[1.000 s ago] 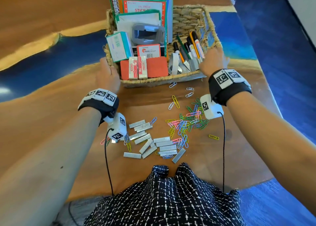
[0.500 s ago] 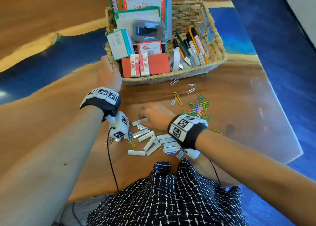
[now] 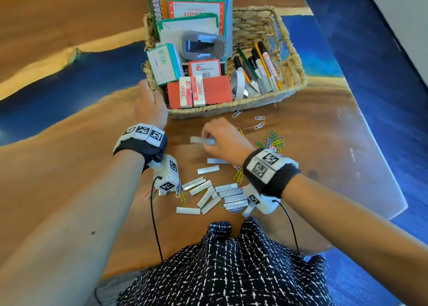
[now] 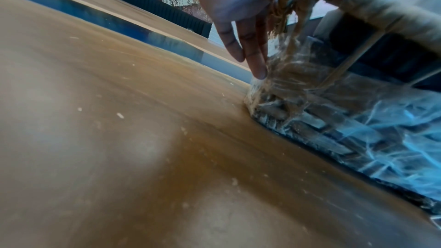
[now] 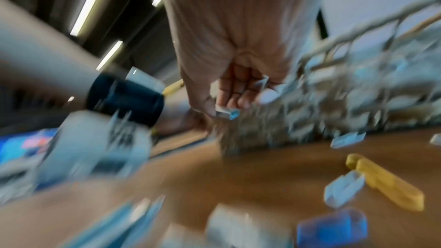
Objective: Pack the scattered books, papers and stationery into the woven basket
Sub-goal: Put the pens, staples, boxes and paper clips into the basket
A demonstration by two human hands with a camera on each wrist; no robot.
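The woven basket (image 3: 294, 74) stands at the far middle of the table, filled with notebooks, erasers, boxes and pens. My left hand (image 3: 149, 104) rests against its near-left corner, and the left wrist view shows straight fingers (image 4: 253, 48) laid along the wicker wall (image 4: 334, 112). My right hand (image 3: 222, 138) hovers just in front of the basket, pinching a silver staple strip (image 3: 202, 140); the blurred right wrist view shows the strip (image 5: 225, 113) at the fingertips. Several more staple strips (image 3: 228, 191) lie scattered near the table's front edge.
Coloured paper clips (image 3: 272, 141) lie in a loose heap right of my right hand, with a few silver ones (image 3: 259, 121) near the basket. The wood and blue resin table (image 3: 69, 143) ends at a pale corner on the right. My patterned clothing (image 3: 220, 266) fills the bottom.
My right hand left the basket's right rim, dropped to the staple strips, and has now lifted one strip toward the basket. The left hand stays at the basket's corner.
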